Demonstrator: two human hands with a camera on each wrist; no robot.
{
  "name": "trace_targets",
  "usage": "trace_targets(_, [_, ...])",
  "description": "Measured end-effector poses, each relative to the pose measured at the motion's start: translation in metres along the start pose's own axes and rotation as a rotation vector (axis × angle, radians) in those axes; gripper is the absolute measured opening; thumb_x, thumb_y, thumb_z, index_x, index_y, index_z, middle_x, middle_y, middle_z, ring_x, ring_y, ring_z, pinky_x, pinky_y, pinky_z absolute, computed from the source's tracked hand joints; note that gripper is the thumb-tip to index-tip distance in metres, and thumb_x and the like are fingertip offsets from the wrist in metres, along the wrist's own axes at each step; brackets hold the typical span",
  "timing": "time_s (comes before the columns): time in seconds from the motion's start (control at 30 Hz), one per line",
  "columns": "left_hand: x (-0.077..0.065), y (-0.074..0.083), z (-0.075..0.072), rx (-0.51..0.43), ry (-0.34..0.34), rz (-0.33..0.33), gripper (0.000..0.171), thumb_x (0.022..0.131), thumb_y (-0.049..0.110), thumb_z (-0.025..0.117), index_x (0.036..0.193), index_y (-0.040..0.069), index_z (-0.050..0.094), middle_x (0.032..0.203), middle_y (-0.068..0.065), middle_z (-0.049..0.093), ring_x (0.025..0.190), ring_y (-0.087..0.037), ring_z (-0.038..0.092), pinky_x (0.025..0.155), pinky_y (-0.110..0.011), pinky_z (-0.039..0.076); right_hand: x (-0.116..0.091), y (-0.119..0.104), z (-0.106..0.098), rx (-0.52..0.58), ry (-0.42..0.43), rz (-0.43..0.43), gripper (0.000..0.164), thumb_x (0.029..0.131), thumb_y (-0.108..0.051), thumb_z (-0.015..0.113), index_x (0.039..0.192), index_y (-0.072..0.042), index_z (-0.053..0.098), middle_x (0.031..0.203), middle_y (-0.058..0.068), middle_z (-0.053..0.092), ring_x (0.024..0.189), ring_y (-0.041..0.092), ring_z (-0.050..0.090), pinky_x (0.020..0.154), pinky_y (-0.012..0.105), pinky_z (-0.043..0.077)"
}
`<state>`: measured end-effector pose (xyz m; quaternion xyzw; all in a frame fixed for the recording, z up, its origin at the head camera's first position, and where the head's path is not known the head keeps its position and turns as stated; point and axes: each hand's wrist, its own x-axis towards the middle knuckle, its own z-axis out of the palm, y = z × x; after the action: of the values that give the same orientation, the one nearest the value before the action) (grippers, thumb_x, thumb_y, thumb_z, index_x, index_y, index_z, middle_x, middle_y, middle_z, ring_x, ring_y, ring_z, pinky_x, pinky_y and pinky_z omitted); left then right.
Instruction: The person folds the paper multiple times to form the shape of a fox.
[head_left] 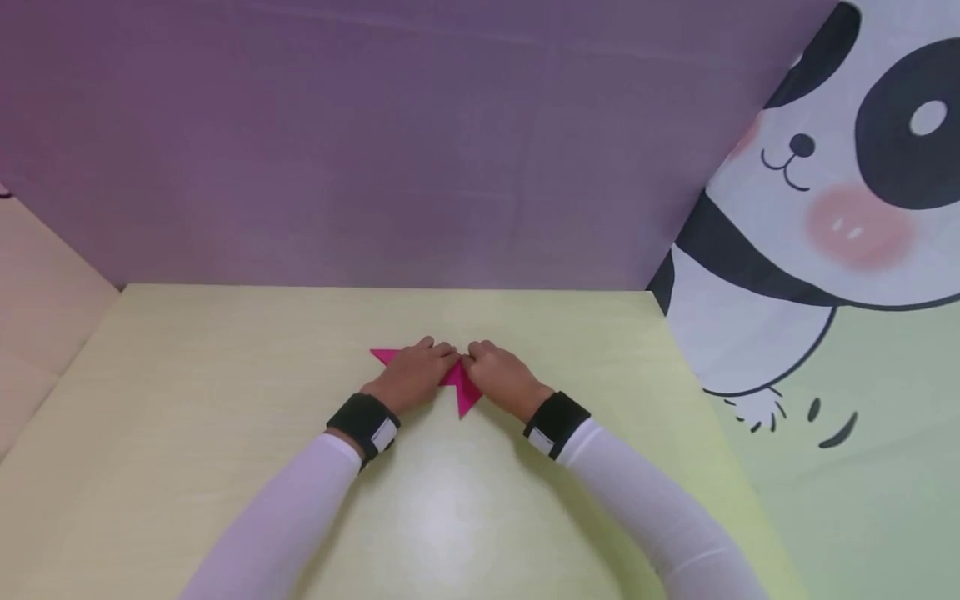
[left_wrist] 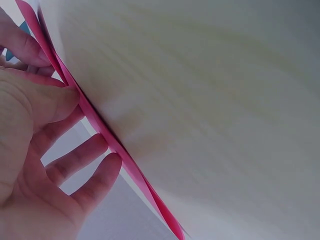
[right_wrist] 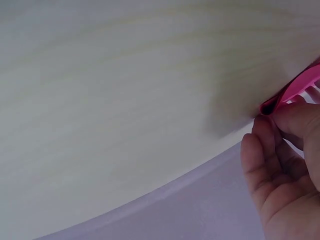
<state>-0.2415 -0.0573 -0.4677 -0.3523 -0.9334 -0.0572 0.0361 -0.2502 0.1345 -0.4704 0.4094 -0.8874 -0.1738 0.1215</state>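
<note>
Paper [head_left: 468, 393], pink, folded, frame centre | left hand [head_left: 415, 375], right hand [head_left: 508, 381]: both holding it | edges best kept aligned

Pink sheet [head_left: 467, 395]: smooth matt paper. Tabletop [head_left: 187, 400]: smooth, faintly glossy. Sleeves [head_left: 288, 508]: cloth. Wristbands [head_left: 564, 418]: matt.

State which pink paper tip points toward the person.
The lower tip, between the left hand and right hand; the other tip juts sideways past the left hand.

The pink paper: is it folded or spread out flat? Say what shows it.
Folded. In the head view, the pink paper has pointed ends; the right wrist view shows its doubled-over end at the right hand.
</note>
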Motion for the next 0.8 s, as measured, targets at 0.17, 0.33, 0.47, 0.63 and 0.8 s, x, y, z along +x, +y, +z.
trace_targets(0.17, [0.001, 0.002, -0.002, 0.013, 0.005, 0.001, 0.041, 0.091, 0.014, 0.064, 0.132, 0.008, 0.059, 0.130, -0.007, 0.060, 0.113, -0.026, 0.055, 0.094, -0.034, 0.052, 0.000, -0.001, -0.002, -0.037, 0.013, -0.010, 0.029, 0.087, -0.016, 0.072, 0.114, -0.007, 0.068, 0.099, 0.007, 0.063, 0.085, 0.017, 0.059, 0.076, 0.020, 0.055])
trace_targets(0.33, [0.001, 0.004, -0.003, 0.008, -0.016, -0.013, 0.041, 0.091, 0.015, 0.065, 0.132, 0.009, 0.059, 0.131, -0.007, 0.059, 0.114, -0.026, 0.055, 0.094, -0.034, 0.052, -0.003, -0.001, 0.001, -0.036, -0.018, -0.008, 0.028, 0.087, -0.018, 0.072, 0.113, -0.007, 0.069, 0.100, 0.007, 0.064, 0.085, 0.018, 0.058, 0.077, 0.021, 0.054])
trace_targets(0.47, [0.000, 0.005, -0.004, -0.005, -0.026, -0.019, 0.042, 0.091, 0.014, 0.065, 0.133, 0.010, 0.058, 0.132, -0.007, 0.059, 0.115, -0.026, 0.054, 0.095, -0.034, 0.052, -0.007, -0.001, 0.001, -0.044, -0.025, -0.013, 0.026, 0.086, -0.019, 0.073, 0.109, -0.008, 0.071, 0.098, 0.006, 0.064, 0.083, 0.018, 0.058, 0.076, 0.020, 0.054])
trace_targets(0.63, [0.000, 0.004, -0.004, 0.004, -0.024, -0.017, 0.043, 0.091, 0.015, 0.065, 0.134, 0.010, 0.057, 0.133, -0.006, 0.058, 0.116, -0.026, 0.054, 0.095, -0.033, 0.052, -0.013, -0.001, -0.002, -0.081, -0.002, -0.028, 0.023, 0.086, -0.017, 0.073, 0.107, -0.007, 0.071, 0.094, 0.006, 0.064, 0.079, 0.018, 0.057, 0.073, 0.020, 0.053])
trace_targets(0.8, [-0.001, 0.003, -0.004, 0.008, -0.024, -0.015, 0.045, 0.090, 0.015, 0.066, 0.134, 0.011, 0.057, 0.134, -0.006, 0.058, 0.115, -0.026, 0.053, 0.092, -0.032, 0.053, -0.020, -0.002, -0.002, -0.075, 0.009, -0.025, 0.020, 0.087, -0.013, 0.071, 0.106, -0.006, 0.071, 0.095, 0.006, 0.065, 0.079, 0.017, 0.057, 0.073, 0.021, 0.052])
